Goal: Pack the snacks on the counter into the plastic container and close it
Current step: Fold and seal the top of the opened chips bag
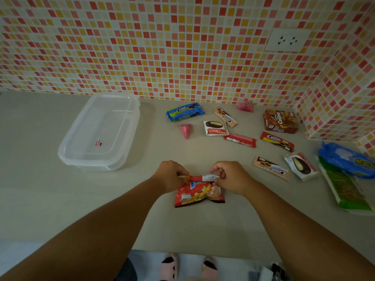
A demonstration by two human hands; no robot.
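Both hands [199, 176] pinching crinkly red chip bag [199, 194], clear plastic container [75, 157]

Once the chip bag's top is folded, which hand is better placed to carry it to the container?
Left, probably. The left hand already pinches the chip bag, and the container sits to its left. The right hand would have to cross over.
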